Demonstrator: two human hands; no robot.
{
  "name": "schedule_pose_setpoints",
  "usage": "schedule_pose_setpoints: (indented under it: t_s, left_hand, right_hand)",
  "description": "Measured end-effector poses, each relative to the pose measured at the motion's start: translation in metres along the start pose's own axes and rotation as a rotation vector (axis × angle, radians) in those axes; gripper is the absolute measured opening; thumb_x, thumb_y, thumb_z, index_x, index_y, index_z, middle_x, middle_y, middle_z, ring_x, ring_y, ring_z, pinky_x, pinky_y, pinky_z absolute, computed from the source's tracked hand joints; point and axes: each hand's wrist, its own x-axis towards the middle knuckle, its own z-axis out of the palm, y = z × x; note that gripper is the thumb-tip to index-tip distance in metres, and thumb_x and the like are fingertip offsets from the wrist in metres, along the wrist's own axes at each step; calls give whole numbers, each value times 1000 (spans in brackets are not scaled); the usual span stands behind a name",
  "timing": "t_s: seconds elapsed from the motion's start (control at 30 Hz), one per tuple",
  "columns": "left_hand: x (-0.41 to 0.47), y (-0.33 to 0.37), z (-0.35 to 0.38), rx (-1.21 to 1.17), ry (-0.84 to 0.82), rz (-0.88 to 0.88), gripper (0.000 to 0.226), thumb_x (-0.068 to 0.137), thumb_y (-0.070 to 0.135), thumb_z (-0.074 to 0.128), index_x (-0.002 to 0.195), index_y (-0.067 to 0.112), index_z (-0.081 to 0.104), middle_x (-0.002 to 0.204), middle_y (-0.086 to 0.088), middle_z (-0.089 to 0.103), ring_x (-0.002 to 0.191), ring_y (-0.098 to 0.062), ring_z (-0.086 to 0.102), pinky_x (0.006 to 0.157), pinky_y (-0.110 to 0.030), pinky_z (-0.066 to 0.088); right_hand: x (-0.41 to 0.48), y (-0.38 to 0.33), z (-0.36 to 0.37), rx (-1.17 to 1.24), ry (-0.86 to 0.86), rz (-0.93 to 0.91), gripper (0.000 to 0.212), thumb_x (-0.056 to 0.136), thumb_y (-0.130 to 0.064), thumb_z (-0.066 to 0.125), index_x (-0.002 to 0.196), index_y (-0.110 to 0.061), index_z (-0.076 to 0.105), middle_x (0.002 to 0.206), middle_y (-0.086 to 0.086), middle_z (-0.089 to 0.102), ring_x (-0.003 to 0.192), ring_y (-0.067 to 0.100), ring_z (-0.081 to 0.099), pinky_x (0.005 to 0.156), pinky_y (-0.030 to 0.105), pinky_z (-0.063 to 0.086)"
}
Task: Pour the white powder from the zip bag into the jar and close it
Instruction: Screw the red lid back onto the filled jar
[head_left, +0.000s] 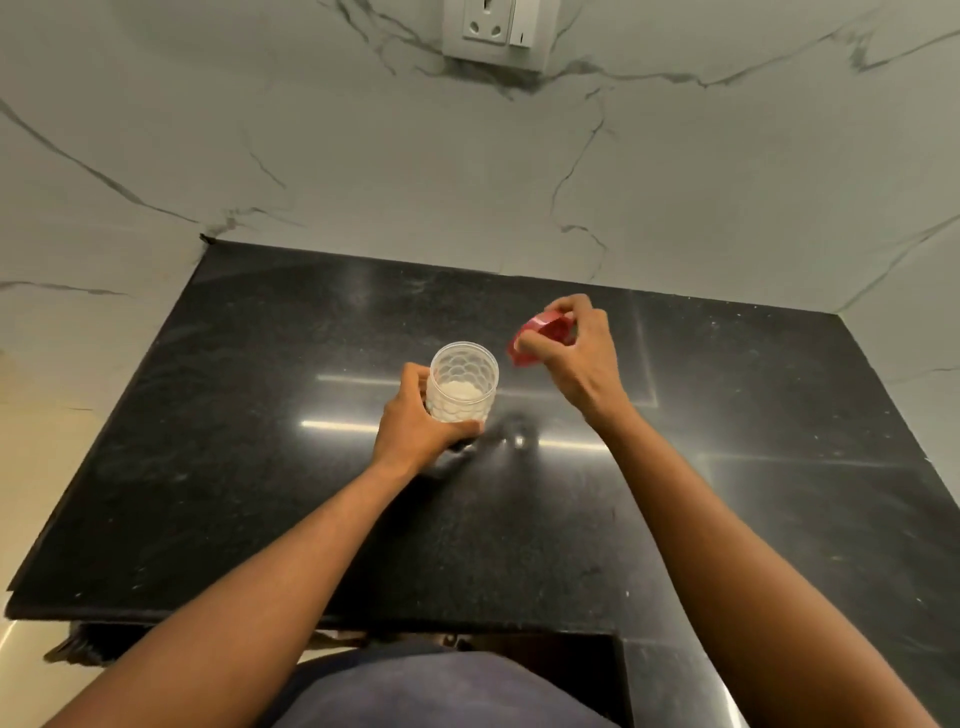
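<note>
both busy: left hand (415, 423) grips jar (462, 384), right hand (576, 353) holds lid (540, 335).

No readable text, label, brand or number is showing anywhere: nothing legible is appearing on the clear dimpled plastic jar (464, 382), the red plastic lid (540, 338) or the white wall socket (496, 28).
</note>
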Motion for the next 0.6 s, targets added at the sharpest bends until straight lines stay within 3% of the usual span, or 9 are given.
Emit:
schedule_pose_setpoints:
  t_s: [0.1, 0.17, 0.27, 0.4, 0.53, 0.6]
  left_hand:
    - [1, 0, -3, 42, -19, 25, 83, 55, 45, 100, 117, 30, 47, 119, 3, 72, 107, -21, 71, 92, -49, 61]
    - [2, -1, -6, 69, -36, 43, 81, 56, 49, 97, 115, 32, 45, 115, 6, 72, 103, -20, 72, 89, -50, 62]
    - [4, -2, -8, 142, -68, 65, 80, 58, 59, 92, 114, 36, 39, 112, 9, 69, 97, -19, 71, 85, -50, 63]
    - [5, 1, -11, 201, -75, 65, 81, 57, 63, 88, 113, 37, 36, 110, 7, 68, 92, -20, 69, 81, -49, 62]
    - [8, 1, -12, 227, -83, 50, 80, 54, 66, 88, 107, 35, 36, 100, 9, 67, 89, -22, 68, 80, -48, 60]
    - [9, -1, -12, 223, -89, 60, 79, 56, 65, 88, 107, 34, 37, 101, 7, 67, 91, -23, 68, 80, -49, 60]
  right_hand:
    - [-15, -17, 11, 117, 37, -30, 41, 68, -50, 80, 90, -20, 61, 110, 0, 55, 92, 9, 57, 71, 26, 47]
    - [-26, -18, 22, -2, -59, -135, 38, 72, -41, 87, 79, -14, 61, 116, 0, 55, 103, 9, 56, 82, 29, 51]
    - [-36, -17, 37, -272, -201, -269, 41, 76, -44, 86, 77, -12, 60, 130, -3, 52, 118, 10, 50, 93, 29, 50]
    - [-35, -28, 45, -421, -273, -293, 43, 74, -48, 82, 100, -26, 56, 124, -5, 55, 114, 16, 48, 85, 30, 50]
    - [-27, -40, 44, -534, -372, -292, 75, 76, -50, 80, 140, -29, 48, 137, -2, 56, 124, 21, 46, 92, 34, 49]
    - [-21, -46, 45, -623, -428, -316, 84, 77, -49, 79, 150, -31, 43, 144, 0, 54, 130, 23, 45, 94, 31, 43]
